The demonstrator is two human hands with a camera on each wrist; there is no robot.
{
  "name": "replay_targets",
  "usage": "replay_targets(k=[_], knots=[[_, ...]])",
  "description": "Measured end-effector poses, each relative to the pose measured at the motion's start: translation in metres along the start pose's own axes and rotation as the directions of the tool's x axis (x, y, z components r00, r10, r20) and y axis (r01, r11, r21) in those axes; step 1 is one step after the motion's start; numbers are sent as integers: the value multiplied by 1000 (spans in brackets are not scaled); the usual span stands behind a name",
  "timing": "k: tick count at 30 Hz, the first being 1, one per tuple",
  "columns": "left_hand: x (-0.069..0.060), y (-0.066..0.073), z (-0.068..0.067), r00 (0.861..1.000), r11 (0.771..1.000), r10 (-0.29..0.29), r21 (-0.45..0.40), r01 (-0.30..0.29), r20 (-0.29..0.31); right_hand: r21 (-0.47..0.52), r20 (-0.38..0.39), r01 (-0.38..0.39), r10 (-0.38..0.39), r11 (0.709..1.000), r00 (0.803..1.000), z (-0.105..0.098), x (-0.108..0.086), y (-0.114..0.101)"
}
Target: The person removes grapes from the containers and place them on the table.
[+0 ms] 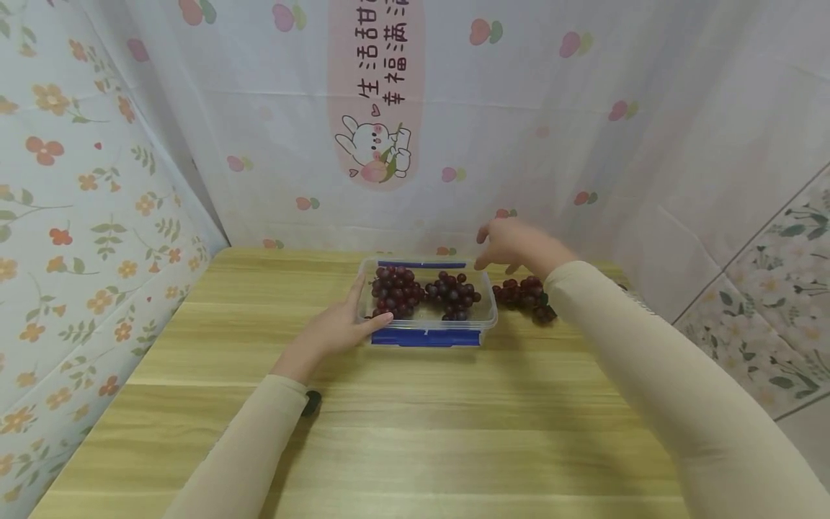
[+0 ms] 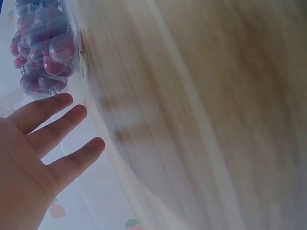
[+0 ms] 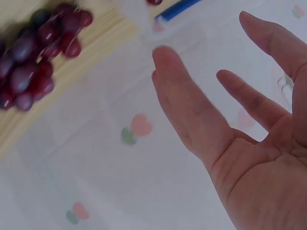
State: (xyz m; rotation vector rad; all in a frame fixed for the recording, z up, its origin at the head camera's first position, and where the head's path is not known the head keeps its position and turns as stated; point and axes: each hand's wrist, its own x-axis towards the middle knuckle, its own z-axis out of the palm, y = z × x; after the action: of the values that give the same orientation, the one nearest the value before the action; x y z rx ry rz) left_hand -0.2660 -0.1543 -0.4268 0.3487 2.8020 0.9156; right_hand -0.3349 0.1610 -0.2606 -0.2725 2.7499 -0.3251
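Note:
A clear plastic box (image 1: 426,337) with blue side clips stands near the table's back edge. Inside it lie two bunches of dark red grapes, one on the left (image 1: 395,290) and one on the right (image 1: 452,292). My left hand (image 1: 340,324) is at the box's left end, thumb by the front rim; its fingers look straight and spread in the left wrist view. Above and behind the box's right end is my right hand (image 1: 521,244), holding nothing, its fingers apart in the right wrist view. A third grape bunch (image 1: 528,294) lies right of the box, partly hidden by the right sleeve.
The wood-grain table (image 1: 415,432) stretches toward me from the box. A white printed curtain (image 1: 519,130) hangs right behind the table's back edge. Flowered cloth (image 1: 84,216) borders the left side, and a flowered panel (image 1: 772,303) the right.

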Motion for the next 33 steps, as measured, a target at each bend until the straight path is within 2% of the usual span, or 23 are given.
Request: replay_targets(k=[3,7,12,17,21,25,30,33], knots=[[0,0,0,1000,1000,4,15,-4,-5,44,35,9,-10,999,999,9,6,-10],[0,2,0,1000,1000,-2,-2,2,4,46,82,13,-17,999,996,22,15,-18],[0,4,1,1000,999,-7,-32,8,14,97,130,-1,-12,995,991,35,22,-23],[0,2,2,1000,999,-18,-34,18,1,171,133,9,-32,985,991,46,29,-22],[0,1,2,1000,1000,-17,-22,17,-8,190,145,-26,-2,981,989,58,34,-20],[-1,3,0,1000,999,-18,-27,18,0,125,173,-41,19,991,985,68,43,-19],[-2,8,-5,1000,998,-27,-63,27,1,-5,180,7,-6,1000,984,75,49,-21],[-1,12,-6,999,998,-47,-46,46,-13,-57,180,30,-20,998,984,75,49,-23]])
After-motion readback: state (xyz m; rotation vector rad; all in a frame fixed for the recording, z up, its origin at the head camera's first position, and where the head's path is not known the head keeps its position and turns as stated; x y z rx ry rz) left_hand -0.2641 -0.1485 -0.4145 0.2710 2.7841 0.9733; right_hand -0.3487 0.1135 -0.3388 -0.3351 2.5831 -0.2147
